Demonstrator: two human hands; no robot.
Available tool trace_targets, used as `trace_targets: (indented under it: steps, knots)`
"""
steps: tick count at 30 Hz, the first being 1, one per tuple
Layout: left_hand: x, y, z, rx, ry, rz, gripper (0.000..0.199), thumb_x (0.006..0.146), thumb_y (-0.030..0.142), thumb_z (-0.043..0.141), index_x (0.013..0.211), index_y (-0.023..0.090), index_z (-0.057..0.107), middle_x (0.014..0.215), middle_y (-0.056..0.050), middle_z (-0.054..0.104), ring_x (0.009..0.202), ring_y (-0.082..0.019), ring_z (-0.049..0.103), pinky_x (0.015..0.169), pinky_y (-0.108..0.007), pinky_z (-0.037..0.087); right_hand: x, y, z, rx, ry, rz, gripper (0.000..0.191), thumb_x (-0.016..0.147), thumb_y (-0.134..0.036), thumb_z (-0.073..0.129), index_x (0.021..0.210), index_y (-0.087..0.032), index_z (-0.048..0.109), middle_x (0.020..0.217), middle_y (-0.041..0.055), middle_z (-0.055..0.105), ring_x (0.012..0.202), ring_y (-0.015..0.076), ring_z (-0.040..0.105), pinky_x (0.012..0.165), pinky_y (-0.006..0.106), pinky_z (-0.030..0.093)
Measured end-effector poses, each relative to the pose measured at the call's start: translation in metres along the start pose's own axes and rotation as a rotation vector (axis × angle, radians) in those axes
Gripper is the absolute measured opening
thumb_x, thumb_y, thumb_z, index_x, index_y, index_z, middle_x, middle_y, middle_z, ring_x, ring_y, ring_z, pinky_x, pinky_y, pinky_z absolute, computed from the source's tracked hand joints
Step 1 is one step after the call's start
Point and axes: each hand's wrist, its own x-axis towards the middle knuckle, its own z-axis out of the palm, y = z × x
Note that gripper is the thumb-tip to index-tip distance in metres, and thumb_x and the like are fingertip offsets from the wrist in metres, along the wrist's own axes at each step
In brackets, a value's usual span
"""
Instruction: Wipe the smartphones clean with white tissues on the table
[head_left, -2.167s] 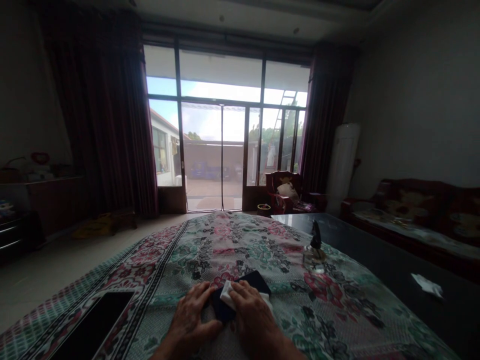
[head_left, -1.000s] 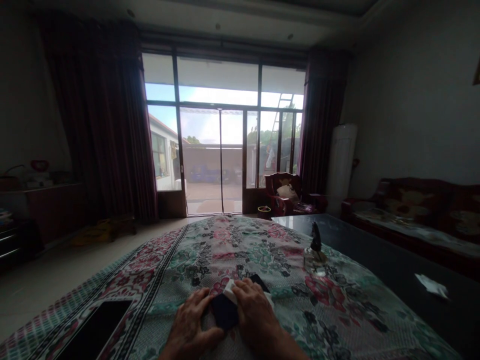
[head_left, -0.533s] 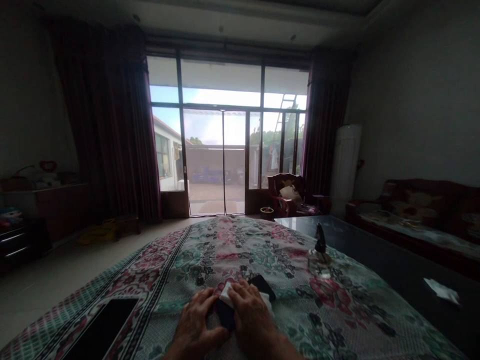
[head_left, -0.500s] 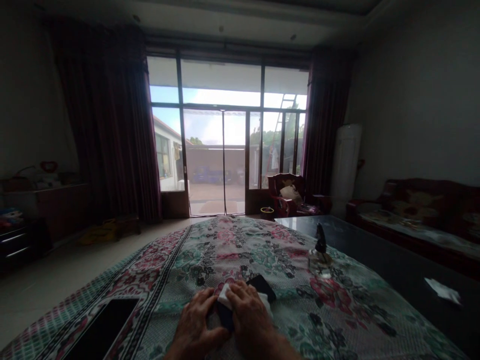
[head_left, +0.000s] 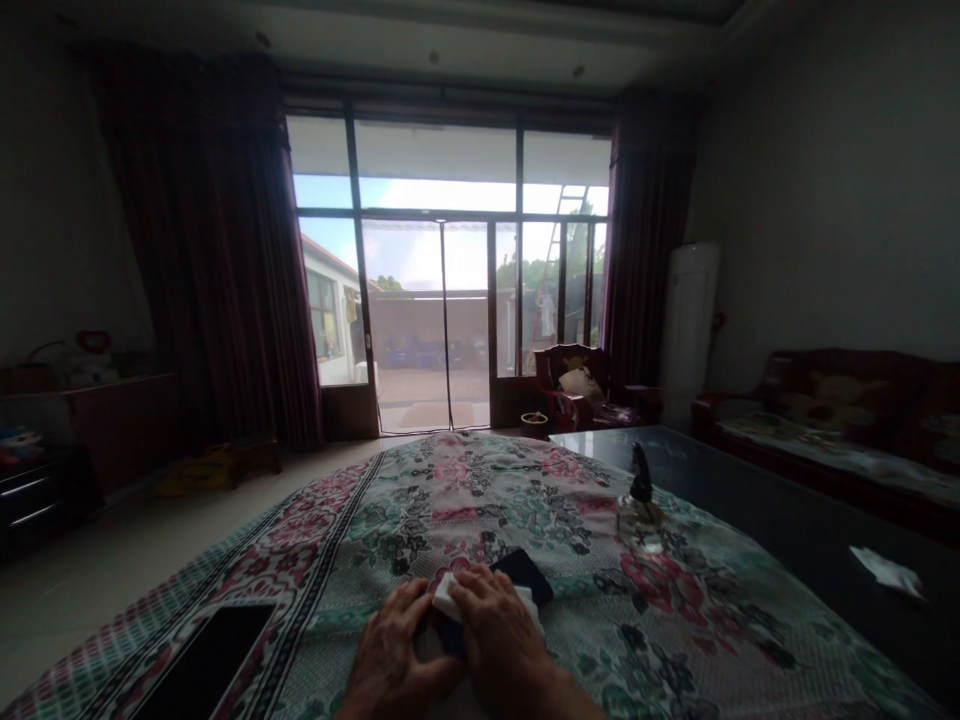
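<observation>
My right hand (head_left: 501, 632) presses a crumpled white tissue (head_left: 445, 598) down on a dark blue flat thing (head_left: 528, 573), with its fingers bent over the tissue. Part of the white shows past the right side of that hand. My left hand (head_left: 399, 645) lies just to the left, fingers curved and thumb at the near edge of the dark blue thing, steadying it. The hands cover most of the dark blue thing, so whether it is one piece or two I cannot tell. Underneath is a flowered tablecloth (head_left: 442, 510).
A phone (head_left: 206, 660) lies dark at the near left. To the right stands a glass bottle (head_left: 641, 525) with a black horse-head-like top. Another white tissue (head_left: 887, 573) rests on the dark table (head_left: 750, 510). A wooden armchair (head_left: 574, 385) and a sofa (head_left: 825, 400) stand beyond.
Both hands keep almost the same place over the tissue and the dark blue thing. The view has shifted very slightly.
</observation>
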Motion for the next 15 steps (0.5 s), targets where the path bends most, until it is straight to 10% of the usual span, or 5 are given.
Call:
trace_targets:
  steps: [15]
  knots:
    - [0.0, 0.0, -0.006, 0.005, -0.05, 0.017, 0.071, 0.062, 0.046, 0.068, 0.127, 0.016, 0.059, 0.144, -0.012, 0.047, 0.135, -0.033, 0.039, 0.111, -0.045, 0.031, -0.008, 0.048, -0.038, -0.214, 0.118, 0.314, 0.052, 0.083, -0.009, 0.036, 0.131, -0.014, 0.055, 0.138, 0.0094, 0.052, 0.131, 0.0232, 0.042, 0.111, 0.038, 0.028]
